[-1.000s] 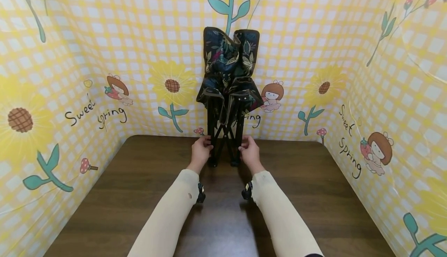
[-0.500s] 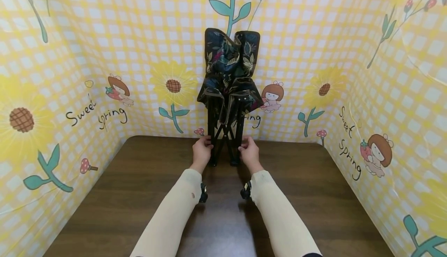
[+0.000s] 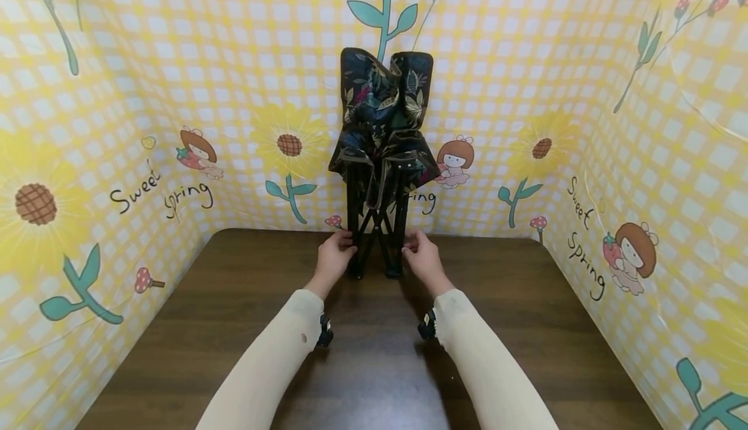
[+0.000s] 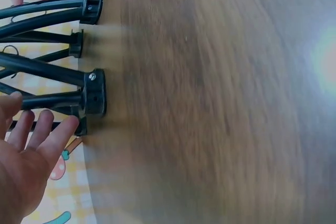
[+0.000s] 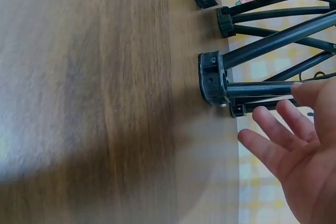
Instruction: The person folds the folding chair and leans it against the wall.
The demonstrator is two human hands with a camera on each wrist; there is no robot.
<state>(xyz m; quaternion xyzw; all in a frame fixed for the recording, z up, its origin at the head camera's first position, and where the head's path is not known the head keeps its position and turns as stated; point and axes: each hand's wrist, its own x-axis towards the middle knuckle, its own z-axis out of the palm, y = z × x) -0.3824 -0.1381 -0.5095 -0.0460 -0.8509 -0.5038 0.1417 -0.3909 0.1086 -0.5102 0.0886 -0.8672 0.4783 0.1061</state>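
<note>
A folded camping chair (image 3: 374,118) stands upright at the back of the table, its dark leaf-print fabric bunched above black crossed legs. My left hand (image 3: 336,254) is beside its left leg. In the left wrist view the left thumb overlaps a leg tube (image 4: 52,99), and the extended fingers lie along its outer side. On the other side, my right hand (image 3: 422,256) is at the right leg. From the right wrist, its thumb tip appears right at the tube (image 5: 257,88), with the fingers spread and straightish. Black plastic feet (image 5: 212,80) rest at the table.
The brown wooden table (image 3: 374,365) reaches back to a yellow checked cloth wall (image 3: 497,79) with sunflowers and cartoon figures. Similar cloth encloses both sides. The chair's top stands close before the back cloth.
Both forearms have shifted outward, and the hands have turned a little away from the legs. The chair stays in the same place and remains folded.
</note>
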